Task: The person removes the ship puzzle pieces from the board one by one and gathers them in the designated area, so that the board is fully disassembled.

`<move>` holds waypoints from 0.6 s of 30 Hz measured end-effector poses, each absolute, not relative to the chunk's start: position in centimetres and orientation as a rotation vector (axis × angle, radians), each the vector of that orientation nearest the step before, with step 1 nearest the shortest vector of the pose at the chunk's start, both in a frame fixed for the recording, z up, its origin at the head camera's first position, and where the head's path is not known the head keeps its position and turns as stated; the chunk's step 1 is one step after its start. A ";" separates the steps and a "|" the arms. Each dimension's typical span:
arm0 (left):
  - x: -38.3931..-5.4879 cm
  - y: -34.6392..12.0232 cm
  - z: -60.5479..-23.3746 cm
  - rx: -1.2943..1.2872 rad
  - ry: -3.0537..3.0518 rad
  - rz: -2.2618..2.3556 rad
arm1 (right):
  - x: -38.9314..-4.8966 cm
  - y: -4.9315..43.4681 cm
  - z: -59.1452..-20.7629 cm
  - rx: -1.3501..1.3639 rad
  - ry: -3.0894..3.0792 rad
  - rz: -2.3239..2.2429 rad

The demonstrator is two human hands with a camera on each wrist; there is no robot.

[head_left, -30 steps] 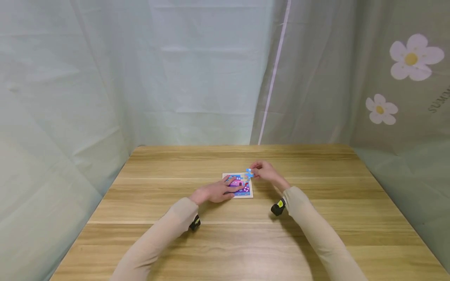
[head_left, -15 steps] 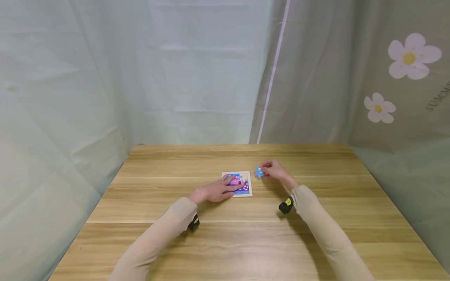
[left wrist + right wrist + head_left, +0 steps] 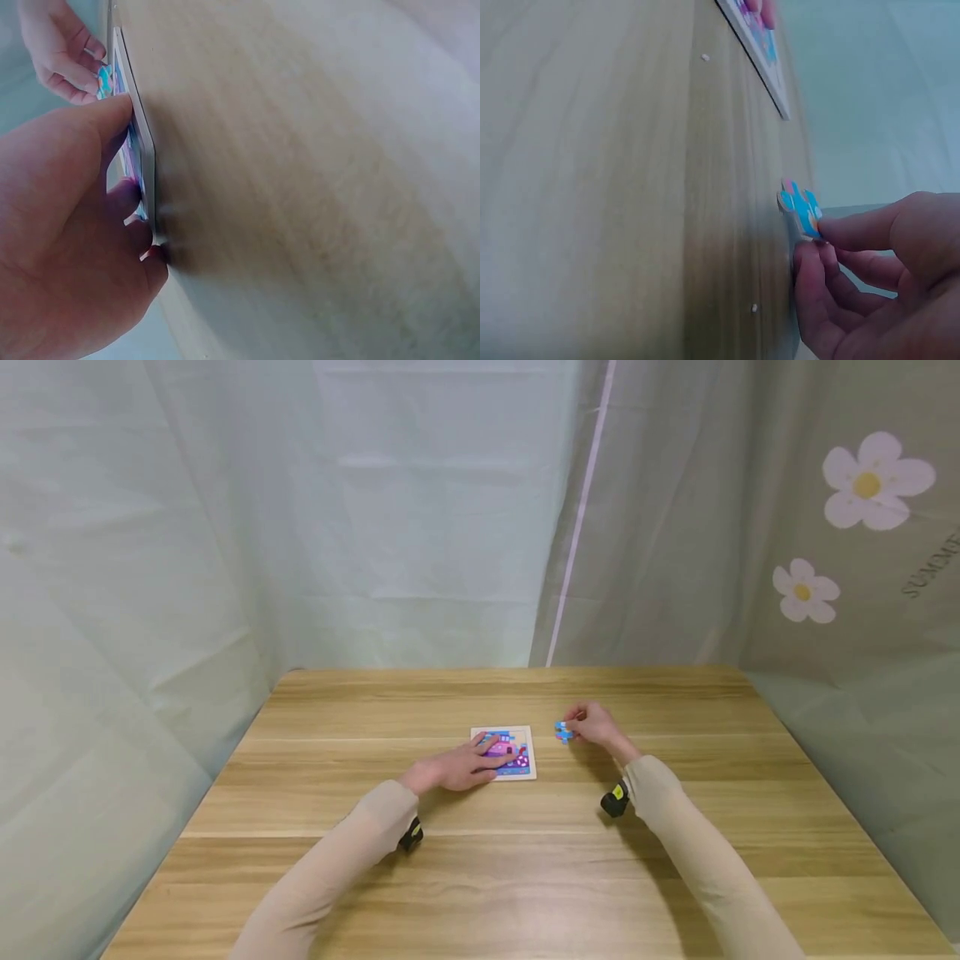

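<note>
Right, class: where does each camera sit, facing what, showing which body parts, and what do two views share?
Head: worn on the head, facing forward and down at the table; left hand, right hand and sleeves show.
Left wrist: on that wrist, facing the left hand on the puzzle board; right hand beyond.
Right wrist: on that wrist, facing the right hand pinching the puzzle piece; left fingers at top.
Both wrist views share the puzzle board and puzzle piece.

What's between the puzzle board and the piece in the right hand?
Only bare tabletop between the puzzle board and blue piece in the right hand; head and right wrist views show it.
</note>
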State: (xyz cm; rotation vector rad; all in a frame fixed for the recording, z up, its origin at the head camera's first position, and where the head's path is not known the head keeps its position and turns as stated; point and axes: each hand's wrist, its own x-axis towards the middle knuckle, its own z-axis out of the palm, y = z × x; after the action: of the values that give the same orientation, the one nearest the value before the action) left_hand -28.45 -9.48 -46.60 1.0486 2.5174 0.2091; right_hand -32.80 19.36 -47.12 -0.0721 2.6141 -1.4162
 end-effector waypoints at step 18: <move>-28.3 -9.7 -46.5 1.057 2.514 0.163 | -32.6 18.8 -46.6 -0.028 2.795 -1.223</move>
State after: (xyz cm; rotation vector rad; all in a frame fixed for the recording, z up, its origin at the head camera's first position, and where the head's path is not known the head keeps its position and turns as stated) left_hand -28.31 -9.65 -46.53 1.0571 2.5140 0.1630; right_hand -32.56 18.79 -46.62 -0.0281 2.7950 -1.2235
